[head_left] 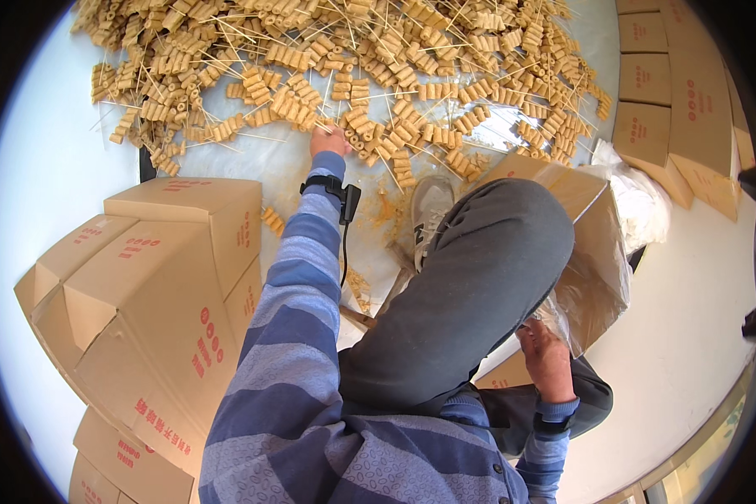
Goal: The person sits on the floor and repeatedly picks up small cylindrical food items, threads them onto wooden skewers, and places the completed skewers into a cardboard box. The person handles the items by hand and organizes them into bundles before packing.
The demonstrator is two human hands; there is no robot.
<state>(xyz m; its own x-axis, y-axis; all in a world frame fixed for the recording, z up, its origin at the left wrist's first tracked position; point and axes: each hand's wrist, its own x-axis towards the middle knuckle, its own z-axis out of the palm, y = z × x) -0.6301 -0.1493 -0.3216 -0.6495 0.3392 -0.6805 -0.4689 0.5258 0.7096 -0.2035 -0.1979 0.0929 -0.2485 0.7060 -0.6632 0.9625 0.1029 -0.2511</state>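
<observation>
My left hand (pixel 331 141) reaches out to the near edge of a large pile of tan, ridged rolls on thin wooden sticks. Its fingers are curled in at a skewer of rolls (pixel 296 107), though the fingertips are partly hidden. My right hand (pixel 548 361) is closed on the edge of a clear plastic liner (pixel 554 317), low beside my bent knee. That liner hangs out of an open cardboard box (pixel 601 244) at my right. My leg hides part of the box, and what lies inside it cannot be seen.
Closed cardboard cartons (pixel 155 286) with red print are stacked at the left. More cartons (pixel 644 126) stand at the far right. White plastic sheeting (pixel 643 197) is bunched behind the open box. Crumbs (pixel 386 214) and a loose skewer (pixel 272 221) lie on the pale floor covering.
</observation>
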